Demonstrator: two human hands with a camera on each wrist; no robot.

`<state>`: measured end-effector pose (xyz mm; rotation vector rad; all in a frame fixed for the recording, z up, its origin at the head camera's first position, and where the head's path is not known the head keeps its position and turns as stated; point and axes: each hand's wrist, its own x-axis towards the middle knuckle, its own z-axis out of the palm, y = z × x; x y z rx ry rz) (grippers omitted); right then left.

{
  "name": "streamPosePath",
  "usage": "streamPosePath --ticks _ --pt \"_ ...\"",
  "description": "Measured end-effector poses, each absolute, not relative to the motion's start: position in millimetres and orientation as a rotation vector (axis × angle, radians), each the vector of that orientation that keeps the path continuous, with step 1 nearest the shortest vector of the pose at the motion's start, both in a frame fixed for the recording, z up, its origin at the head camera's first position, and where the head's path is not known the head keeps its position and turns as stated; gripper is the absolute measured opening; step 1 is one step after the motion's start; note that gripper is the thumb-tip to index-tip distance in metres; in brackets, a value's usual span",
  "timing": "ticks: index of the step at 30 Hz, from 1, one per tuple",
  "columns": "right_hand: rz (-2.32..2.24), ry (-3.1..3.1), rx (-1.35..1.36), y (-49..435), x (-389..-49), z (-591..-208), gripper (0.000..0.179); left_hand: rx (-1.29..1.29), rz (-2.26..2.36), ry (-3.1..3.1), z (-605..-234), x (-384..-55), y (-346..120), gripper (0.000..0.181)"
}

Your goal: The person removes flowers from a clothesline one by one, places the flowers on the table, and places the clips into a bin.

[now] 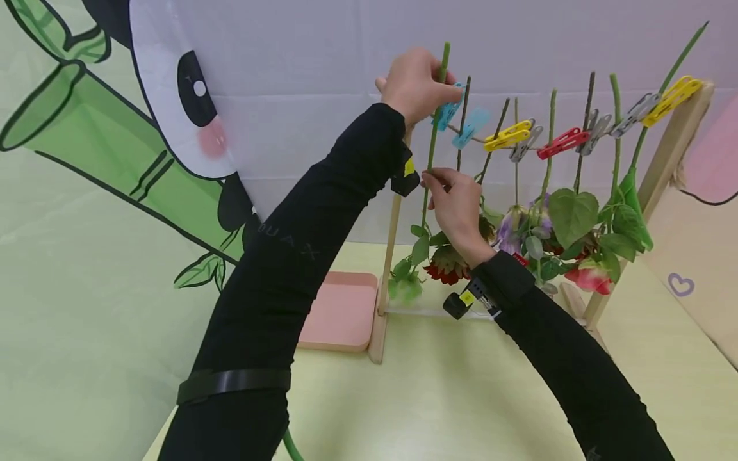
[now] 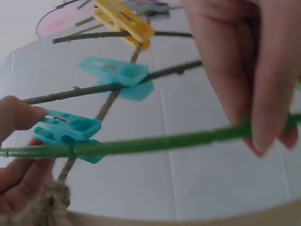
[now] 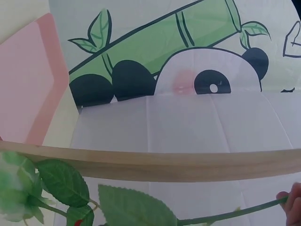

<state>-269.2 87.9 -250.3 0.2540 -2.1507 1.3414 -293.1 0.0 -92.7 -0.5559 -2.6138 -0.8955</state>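
My left hand [image 1: 412, 86] pinches a blue clothespin [image 2: 70, 128] at the left end of a twine line [image 2: 107, 106]. The clothespin's jaws sit at the green stem [image 1: 434, 144] of an upside-down artificial flower. Lower down, my right hand [image 1: 458, 208] pinches that same stem between thumb and fingertips. In the right wrist view the stem leads to leaves [image 3: 136, 205] and a pale green flower head [image 3: 16, 186]. Beside it, a second blue clothespin [image 2: 115, 75] clips a darker stem [image 2: 174, 71] to the twine.
Several more flowers hang head down from yellow [image 1: 507, 136], red [image 1: 562, 143] and grey clothespins. A wooden frame [image 1: 671, 141] carries the twine. A pink tray [image 1: 340, 314] lies left of the frame's base, on the pale table [image 1: 450, 397]. A panda-print cloth stands behind.
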Motion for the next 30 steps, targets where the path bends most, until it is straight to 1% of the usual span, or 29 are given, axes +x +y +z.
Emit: streamPosePath --ticks 3,4,11,14,19,22,23,26,28,30 --pt "1.315 -2.183 0.269 86.9 -262.3 -251.8 0.025 -0.552 -1.091 -2.494 -94.8 -293.4 -1.2 0.02" --pt "1.299 -2.2 0.277 85.3 -255.4 -249.9 0.022 -0.558 -1.15 -2.456 -95.2 -293.0 -2.5 0.02" --pt "1.257 -2.194 0.379 86.0 -233.5 -270.8 0.022 -0.543 -1.673 -2.21 -94.0 -292.7 -8.5 0.024" --pt "1.234 -2.157 0.422 89.4 -225.3 -281.3 0.02 -0.513 -1.768 -2.152 -90.6 -293.1 -9.6 0.023" --pt "1.139 -2.135 0.486 101.0 -211.9 -296.6 0.016 -0.551 -1.843 -2.017 -83.3 -289.9 -19.1 0.023" --pt "0.948 -2.116 0.6 114.8 -198.6 -308.7 0.013 -0.596 -1.846 -1.936 -81.0 -282.0 -38.4 0.023" --pt "0.867 -2.097 0.66 121.0 -193.9 -313.5 0.015 -0.609 -1.843 -1.913 -81.4 -278.4 -48.0 0.022" --pt "0.588 -2.021 0.84 142.7 -179.5 -328.5 0.027 -0.608 -1.813 -1.87 -89.1 -268.4 -84.0 0.016" --pt "0.422 -1.986 0.951 159.9 -170.1 -338.0 0.036 -0.549 -1.797 -1.896 -100.7 -263.5 -110.9 0.012" --pt "0.268 -1.983 1.034 178.1 -161.7 -348.8 0.041 -0.458 -1.726 -1.989 -119.3 -261.8 -137.5 0.012"
